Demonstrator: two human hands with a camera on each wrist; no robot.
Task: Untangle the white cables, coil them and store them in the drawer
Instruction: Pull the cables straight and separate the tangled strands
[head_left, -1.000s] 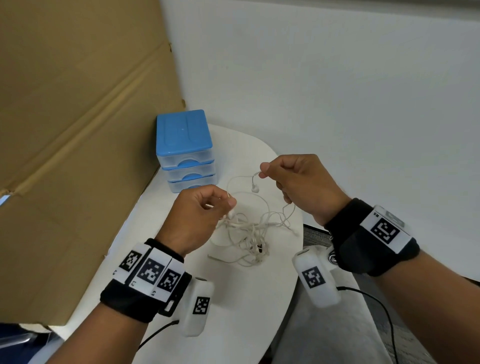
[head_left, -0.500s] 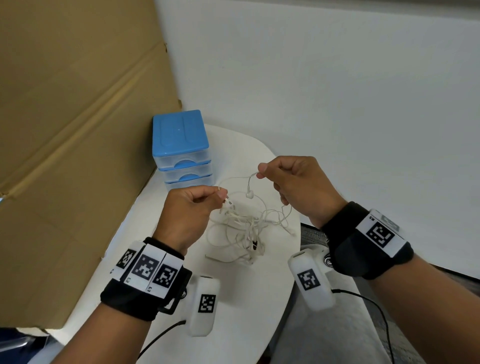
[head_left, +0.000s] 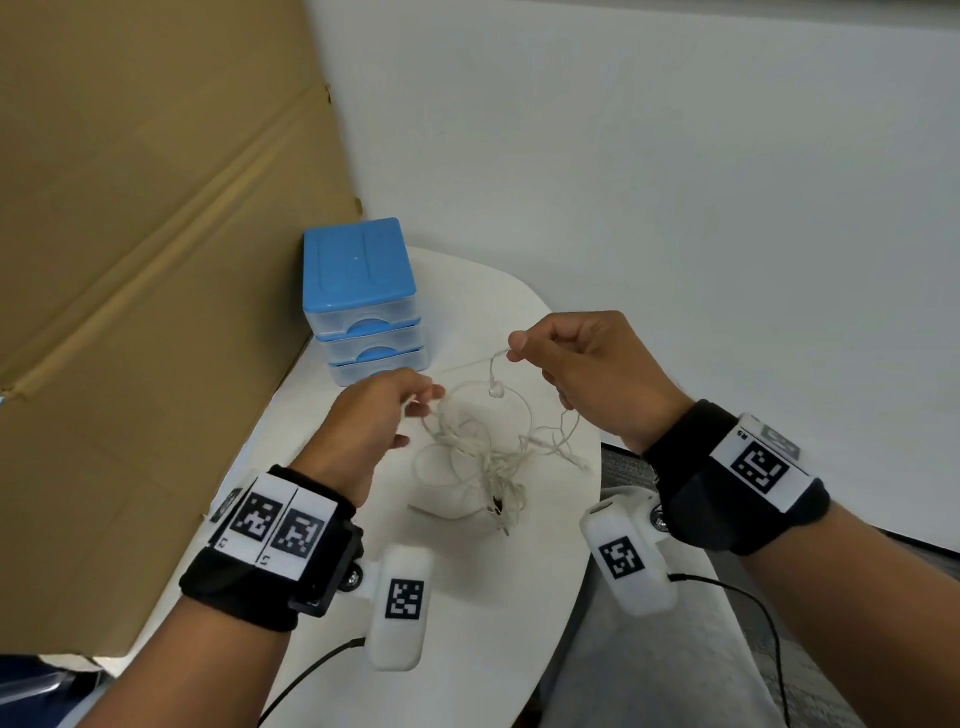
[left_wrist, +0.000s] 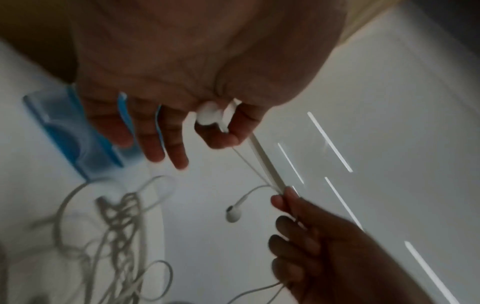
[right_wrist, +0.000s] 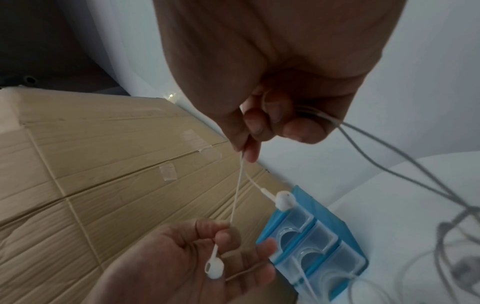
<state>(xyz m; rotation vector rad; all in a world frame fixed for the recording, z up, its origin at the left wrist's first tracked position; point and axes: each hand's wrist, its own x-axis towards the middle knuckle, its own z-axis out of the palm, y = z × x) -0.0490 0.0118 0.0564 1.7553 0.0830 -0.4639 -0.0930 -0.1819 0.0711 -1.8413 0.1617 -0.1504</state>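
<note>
Our left wristband (head_left: 270, 525) tags read L2 and L1, our left hand (head_left: 363, 421) pinching an earbud (right_wrist: 214, 265), our right hand (head_left: 587, 374) pinching the white cables (head_left: 483, 457) above the table (head_left: 467, 597)

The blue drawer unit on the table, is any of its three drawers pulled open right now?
No, the head view shows all three drawers of the blue drawer unit pushed in flush, with the white cables lying tangled on the table.

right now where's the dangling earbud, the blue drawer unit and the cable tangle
dangling earbud (head_left: 496, 388), head view, on the bud's white body
blue drawer unit (head_left: 357, 264), head view, on its blue top
cable tangle (head_left: 488, 457), head view, on the knotted middle of the strands
</note>
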